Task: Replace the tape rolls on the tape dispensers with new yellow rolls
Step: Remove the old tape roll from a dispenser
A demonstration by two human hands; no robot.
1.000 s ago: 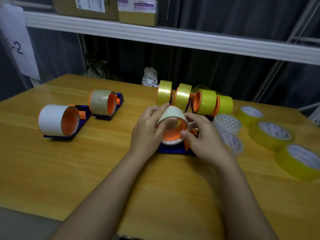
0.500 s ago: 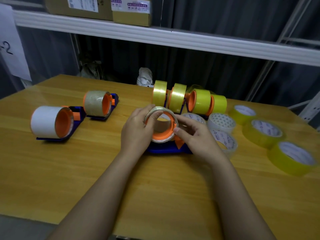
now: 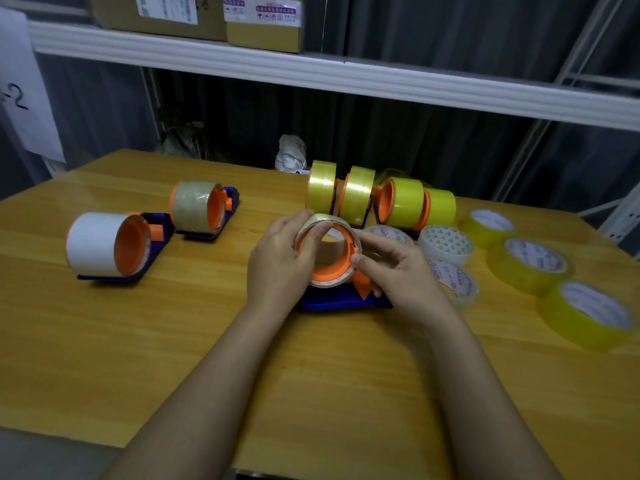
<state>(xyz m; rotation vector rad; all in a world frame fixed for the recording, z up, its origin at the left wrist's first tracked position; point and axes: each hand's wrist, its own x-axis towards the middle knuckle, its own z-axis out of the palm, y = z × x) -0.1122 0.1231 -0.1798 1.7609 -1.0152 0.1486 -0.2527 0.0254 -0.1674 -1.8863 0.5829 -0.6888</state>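
We grip the clear roll [image 3: 327,251] on the blue dispenser [image 3: 341,300] at table [image 3: 104,358] centre, left hand [image 3: 280,261] and right hand [image 3: 398,271] both closed around it. Three yellow rolls [image 3: 530,265] lie right of it, two dispensers [image 3: 114,247] left, four behind. Since earlier, the roll has tipped toward us.

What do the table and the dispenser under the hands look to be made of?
Table: wood or wood-look laminate, with visible grain and a soft sheen. Dispenser: probably moulded plastic, a smooth dark blue base with an orange hub. Both hands, left and right, grip its old roll.
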